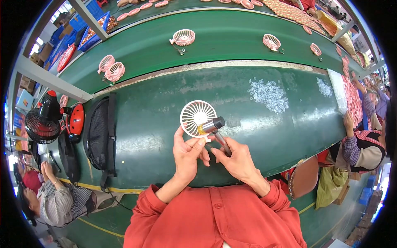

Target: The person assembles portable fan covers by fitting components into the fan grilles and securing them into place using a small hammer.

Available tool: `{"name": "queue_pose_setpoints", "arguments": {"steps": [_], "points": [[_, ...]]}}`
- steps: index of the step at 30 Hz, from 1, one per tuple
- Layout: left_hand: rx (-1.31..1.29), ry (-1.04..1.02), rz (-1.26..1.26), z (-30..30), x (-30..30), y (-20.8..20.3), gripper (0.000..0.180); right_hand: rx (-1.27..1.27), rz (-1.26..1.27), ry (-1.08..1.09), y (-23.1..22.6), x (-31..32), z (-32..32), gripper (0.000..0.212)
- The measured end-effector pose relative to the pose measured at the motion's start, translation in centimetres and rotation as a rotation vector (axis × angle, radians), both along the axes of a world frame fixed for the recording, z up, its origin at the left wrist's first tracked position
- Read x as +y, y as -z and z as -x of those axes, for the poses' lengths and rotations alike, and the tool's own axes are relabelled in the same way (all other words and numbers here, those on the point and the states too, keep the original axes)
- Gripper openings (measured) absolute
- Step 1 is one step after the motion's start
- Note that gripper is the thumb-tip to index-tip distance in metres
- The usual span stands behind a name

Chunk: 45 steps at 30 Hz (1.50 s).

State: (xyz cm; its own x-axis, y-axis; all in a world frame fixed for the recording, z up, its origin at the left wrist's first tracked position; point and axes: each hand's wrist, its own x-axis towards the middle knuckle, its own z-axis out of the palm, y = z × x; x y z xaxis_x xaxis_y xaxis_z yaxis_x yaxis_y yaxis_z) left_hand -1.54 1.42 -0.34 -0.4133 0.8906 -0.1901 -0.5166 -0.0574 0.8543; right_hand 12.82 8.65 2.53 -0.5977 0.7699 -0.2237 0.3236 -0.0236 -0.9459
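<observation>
My left hand (186, 156) is closed on the lower edge of a small round white fan housing (191, 110) with curved slats, held up over the green table. My right hand (239, 160) grips the handle of a small hammer (213, 125). The hammer has a metal head with a black face on one end and a yellowish face on the other. Its yellowish end lies over the lower right part of the housing, near its centre; whether it touches cannot be seen. Something thin and dark, perhaps a wire, shows between my hands.
Clear small rings (269, 95) lie heaped on the table (153, 120) to the right. Beyond, a green conveyor belt (227, 41) carries pink fan housings (184, 37). At left are a black bag (100, 134) and a black desk fan (43, 120). Co-workers sit on both sides.
</observation>
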Motion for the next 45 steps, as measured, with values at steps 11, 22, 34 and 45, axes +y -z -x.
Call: {"name": "queue_pose_setpoints", "arguments": {"steps": [11, 22, 34, 45], "points": [[0.128, 0.054, 0.022, 0.1, -0.6, 0.2, 0.067, -0.141, -0.239, -0.079, -1.0, 0.8, -1.8, 0.013], [0.031, 0.198, 0.133, 0.8, -0.6, -0.3, 0.061, 0.042, -0.401, -0.051, -0.9, 0.0, -0.3, 0.012], [-0.03, 0.39, 0.183, 4.0, 0.5, -1.4, 0.06, -0.087, -0.839, -0.183, 0.9, 0.5, 1.5, 0.029], [2.001, -0.393, 0.372, 26.8, 10.4, 3.3, 0.047, 0.254, 0.47, 0.26, 1.0, 4.5, 1.5, 0.015]]}}
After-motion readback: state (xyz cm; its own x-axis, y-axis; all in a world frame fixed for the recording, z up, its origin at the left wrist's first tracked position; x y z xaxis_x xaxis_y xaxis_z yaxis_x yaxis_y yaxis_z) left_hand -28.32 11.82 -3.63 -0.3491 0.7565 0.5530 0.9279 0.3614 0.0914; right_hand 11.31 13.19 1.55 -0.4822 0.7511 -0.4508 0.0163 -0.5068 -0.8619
